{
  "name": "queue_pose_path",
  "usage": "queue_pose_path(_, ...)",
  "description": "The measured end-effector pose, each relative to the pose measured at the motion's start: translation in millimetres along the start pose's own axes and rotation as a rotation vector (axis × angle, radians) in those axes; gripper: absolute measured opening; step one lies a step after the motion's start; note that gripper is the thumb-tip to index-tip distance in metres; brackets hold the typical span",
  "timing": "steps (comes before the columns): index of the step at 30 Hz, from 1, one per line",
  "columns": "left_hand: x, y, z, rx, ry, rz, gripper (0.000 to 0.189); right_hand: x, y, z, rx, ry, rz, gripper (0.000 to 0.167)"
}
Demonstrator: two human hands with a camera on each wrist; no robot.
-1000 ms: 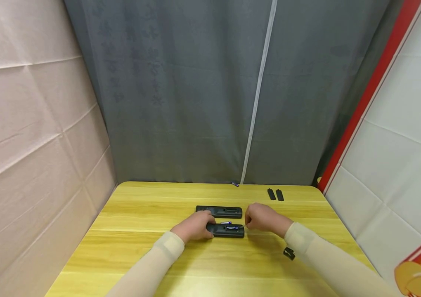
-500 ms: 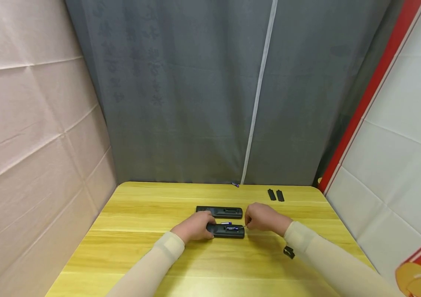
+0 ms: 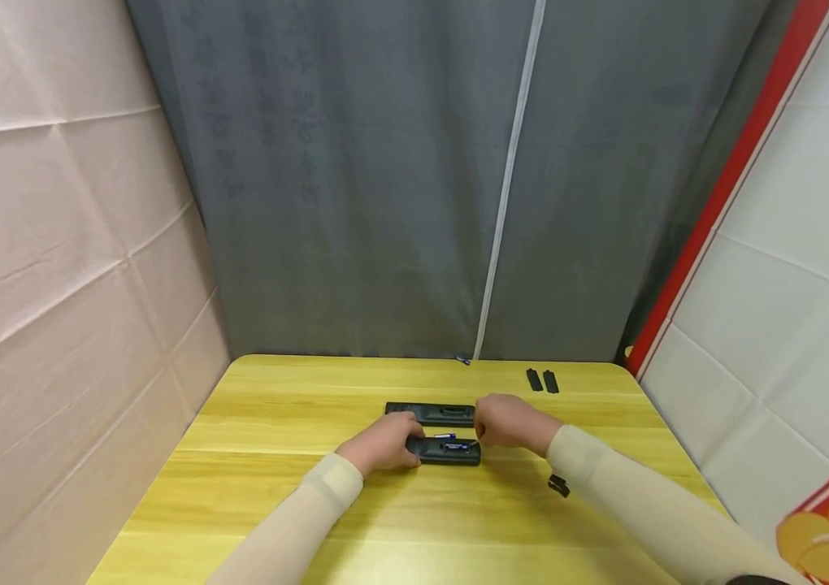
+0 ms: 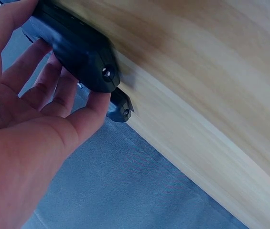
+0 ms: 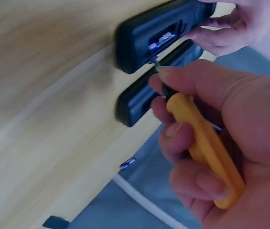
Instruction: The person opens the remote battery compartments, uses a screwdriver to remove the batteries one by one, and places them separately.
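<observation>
A black remote control (image 3: pixel 438 457) lies back side up on the table, its battery compartment uncovered with a blue-and-white battery (image 5: pixel 162 40) inside. My left hand (image 3: pixel 385 443) grips its left end, fingers on the far side and thumb on the near side. In my right hand (image 3: pixel 508 419) is a screwdriver (image 5: pixel 206 148) with a yellow-orange handle, fingers curled round it. Its thin metal shaft reaches to the end of the compartment, tip right by the battery's end. Just behind this remote shows another blue-and-white battery (image 3: pixel 445 436).
A second black remote (image 3: pixel 429 413) lies parallel behind, its compartment uncovered too. Two small black battery covers (image 3: pixel 542 381) lie at the back right. Near the table's far edge is a small blue-and-white battery (image 3: pixel 462 360). A grey curtain (image 3: pixel 349 203) hangs behind the table (image 3: pixel 253 496).
My right hand has shifted slightly left, bringing the screwdriver further over the near remote. My left hand keeps its grip, and the remotes have stayed in place.
</observation>
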State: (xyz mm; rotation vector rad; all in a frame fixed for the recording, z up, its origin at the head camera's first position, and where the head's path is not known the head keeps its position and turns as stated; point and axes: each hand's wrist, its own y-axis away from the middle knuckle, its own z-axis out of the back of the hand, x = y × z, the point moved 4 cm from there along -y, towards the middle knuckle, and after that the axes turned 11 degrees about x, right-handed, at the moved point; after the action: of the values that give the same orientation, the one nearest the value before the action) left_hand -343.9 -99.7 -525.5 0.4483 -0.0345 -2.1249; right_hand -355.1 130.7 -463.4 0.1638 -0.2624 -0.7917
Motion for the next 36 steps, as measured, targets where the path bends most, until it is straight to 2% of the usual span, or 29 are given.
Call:
queue_pose_path(3,1.1,-1.1,0.4,0.0,-0.001,-0.003,0.042,7.2,-3.5,1.5,0.015,0.047,-0.032,0.042)
queue_pose_path(6,2.0,-1.8,-0.7,0.003,0.001,-0.003,0.041,16.6,-7.9,2.2,0.047,0.113,-0.099,0.037)
queue_pose_path(10,3.3,-1.3,-1.0,0.007,-0.001,-0.013,0.039,34.7,-17.0,4.8,0.081,0.263,-0.156,0.026)
queue_pose_path(15,5.0,1.2,2.2,-0.004,-0.009,-0.032,0.039,61.0,-29.3,9.0,0.077,0.5,-0.147,0.017)
queue_pose_path(18,5.5,3.7,2.1,0.006,0.0,-0.027,0.04,72.0,-34.9,9.5,0.093,0.575,-0.128,0.016)
queue_pose_path(21,5.7,5.0,1.4,0.01,0.003,-0.022,0.041,68.1,-37.8,9.5,0.13,0.532,-0.134,0.016)
queue_pose_path(26,6.6,5.6,1.8,0.003,0.003,-0.015,0.039,40.8,-31.1,9.3,0.15,0.324,-0.136,0.028)
queue_pose_path(31,7.6,6.7,0.3,0.011,0.018,0.004,0.041,21.1,-14.2,6.4,0.074,0.107,-0.035,0.032)
queue_pose_path(36,5.8,7.8,-2.4,0.008,0.029,0.01,0.042,10.0,-3.1,0.5,0.013,0.013,0.07,0.027)
